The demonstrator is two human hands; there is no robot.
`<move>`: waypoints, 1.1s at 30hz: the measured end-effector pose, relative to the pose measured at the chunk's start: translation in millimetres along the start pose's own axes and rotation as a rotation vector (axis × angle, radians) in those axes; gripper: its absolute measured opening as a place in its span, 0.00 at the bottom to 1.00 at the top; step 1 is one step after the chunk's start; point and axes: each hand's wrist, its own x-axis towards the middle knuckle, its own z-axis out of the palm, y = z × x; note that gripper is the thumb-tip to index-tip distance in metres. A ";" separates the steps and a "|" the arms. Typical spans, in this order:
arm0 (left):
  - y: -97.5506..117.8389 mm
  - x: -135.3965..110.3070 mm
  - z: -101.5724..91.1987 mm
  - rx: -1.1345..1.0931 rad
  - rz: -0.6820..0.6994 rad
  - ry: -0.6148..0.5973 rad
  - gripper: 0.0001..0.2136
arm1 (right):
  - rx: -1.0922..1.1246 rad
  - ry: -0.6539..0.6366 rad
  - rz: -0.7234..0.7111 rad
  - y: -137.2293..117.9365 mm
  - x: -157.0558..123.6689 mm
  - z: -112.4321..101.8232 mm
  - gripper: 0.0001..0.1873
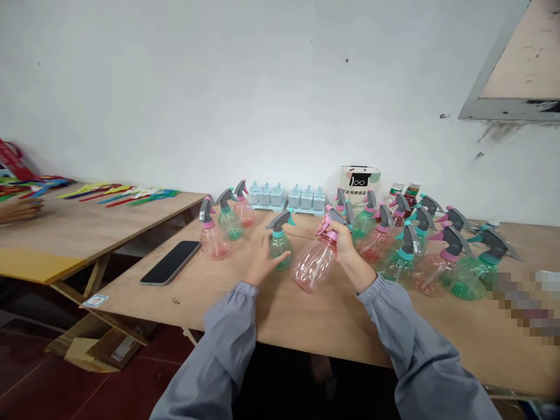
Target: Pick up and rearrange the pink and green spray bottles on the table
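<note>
My right hand [341, 239] is closed round the neck and trigger head of a pink spray bottle [311, 265], which leans with its base toward the lower left. My left hand [263, 259] is open beside a green spray bottle [280, 244] standing upright, the thumb stretched across its front. Whether the left fingers touch this bottle I cannot tell. Left of that hand stand another pink spray bottle [215, 240], a green one [230, 223] and a further pink one [244, 213]. Several pink and green spray bottles [441, 265] crowd together to the right of my right hand.
A phone [171, 263] lies on the wooden table [210, 300] at left. Pale blue popsicle molds [268, 196] and a printed box [359, 184] stand near the wall. On a neighbouring table, another person's hand [20, 210] is near colourful flat strips [122, 193]. Cardboard [105, 344] lies below.
</note>
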 end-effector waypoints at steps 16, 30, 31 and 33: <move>-0.7 -12.4 26.1 0.085 -0.184 0.054 0.37 | -0.016 -0.004 -0.066 -7.5 -4.1 2.0 0.11; 0.9 -13.2 24.7 0.054 -0.206 0.032 0.37 | -0.069 -0.001 -0.059 -5.5 -5.8 2.1 0.12; 1.2 -13.3 24.5 0.051 -0.203 0.030 0.37 | -0.077 0.005 -0.067 -5.0 -4.9 1.5 0.12; 2.6 -13.4 23.8 0.045 -0.201 0.021 0.37 | -0.117 0.032 -0.093 -3.3 -3.4 -0.2 0.10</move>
